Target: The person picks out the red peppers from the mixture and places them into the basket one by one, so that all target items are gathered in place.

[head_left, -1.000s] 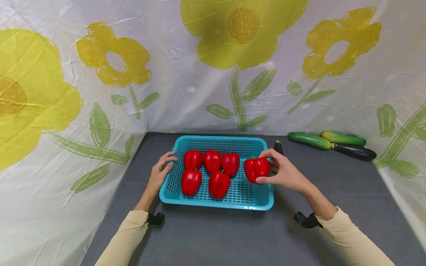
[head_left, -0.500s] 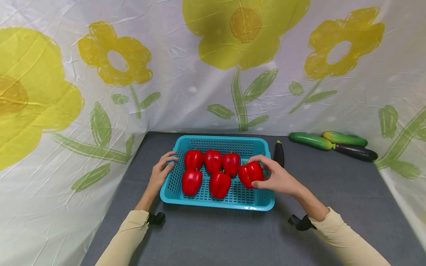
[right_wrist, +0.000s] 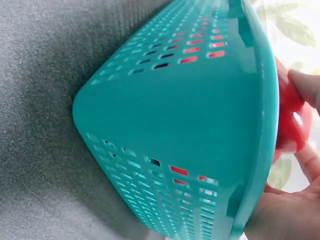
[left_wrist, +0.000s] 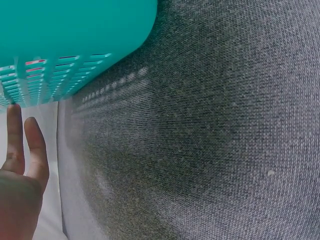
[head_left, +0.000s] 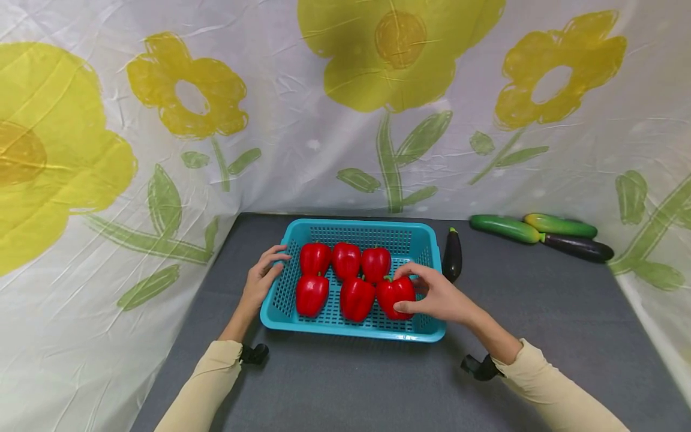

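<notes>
In the head view a turquoise plastic basket [head_left: 353,333] holds several red bell peppers, three in the back row and others in front. My right hand [head_left: 439,295] reaches over the right rim and grips a red bell pepper [head_left: 393,295] at the front row's right end, thumb in front and fingers behind. The right wrist view shows that pepper [right_wrist: 294,117] above the rim, partly hidden by the basket wall. At the basket's left rim rests my left hand [head_left: 260,281], its fingers loosely extended; in the left wrist view the fingertips [left_wrist: 14,112] touch the perforated side.
An eggplant [head_left: 452,255] lies just right of the basket. Farther back right on the dark grey table [head_left: 345,384] are a green cucumber-like vegetable [head_left: 502,228], a yellow-green one [head_left: 561,225] and a second eggplant [head_left: 576,247]. A flower-printed cloth [head_left: 302,168] hangs behind.
My right hand has moved left and toward the front with the bell pepper, bringing it from the basket's right side to beside the front-row pepper. The left hand stays put.
</notes>
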`<state>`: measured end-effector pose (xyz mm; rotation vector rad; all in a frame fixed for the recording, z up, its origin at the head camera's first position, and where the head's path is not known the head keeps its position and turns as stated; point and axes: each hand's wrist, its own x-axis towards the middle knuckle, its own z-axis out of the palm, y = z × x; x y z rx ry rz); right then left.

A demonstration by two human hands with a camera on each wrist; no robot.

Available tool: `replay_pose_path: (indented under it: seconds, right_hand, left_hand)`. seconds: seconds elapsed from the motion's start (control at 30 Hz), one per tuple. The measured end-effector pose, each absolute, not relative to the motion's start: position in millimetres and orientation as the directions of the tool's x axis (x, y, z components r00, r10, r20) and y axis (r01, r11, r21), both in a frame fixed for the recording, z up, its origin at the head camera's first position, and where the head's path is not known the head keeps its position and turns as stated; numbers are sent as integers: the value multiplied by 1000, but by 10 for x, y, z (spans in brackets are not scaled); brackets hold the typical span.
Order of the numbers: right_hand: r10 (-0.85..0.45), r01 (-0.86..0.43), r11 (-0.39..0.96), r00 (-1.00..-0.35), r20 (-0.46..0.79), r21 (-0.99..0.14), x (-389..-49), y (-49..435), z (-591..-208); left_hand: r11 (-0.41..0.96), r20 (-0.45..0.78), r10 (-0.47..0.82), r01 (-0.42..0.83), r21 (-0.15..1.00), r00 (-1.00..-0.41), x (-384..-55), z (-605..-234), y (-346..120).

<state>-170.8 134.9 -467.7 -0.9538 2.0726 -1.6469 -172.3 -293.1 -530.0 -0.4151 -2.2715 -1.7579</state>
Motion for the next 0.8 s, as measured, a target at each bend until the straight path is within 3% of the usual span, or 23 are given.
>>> replay_pose_path:
  seconds: [0.8]
  right_hand:
    - [-642, -353, 292, -761, 91, -889, -1606, 1273, -4663]
  left_hand:
    - [227, 349, 78, 357, 906, -934, -1723, -5305, -2937]
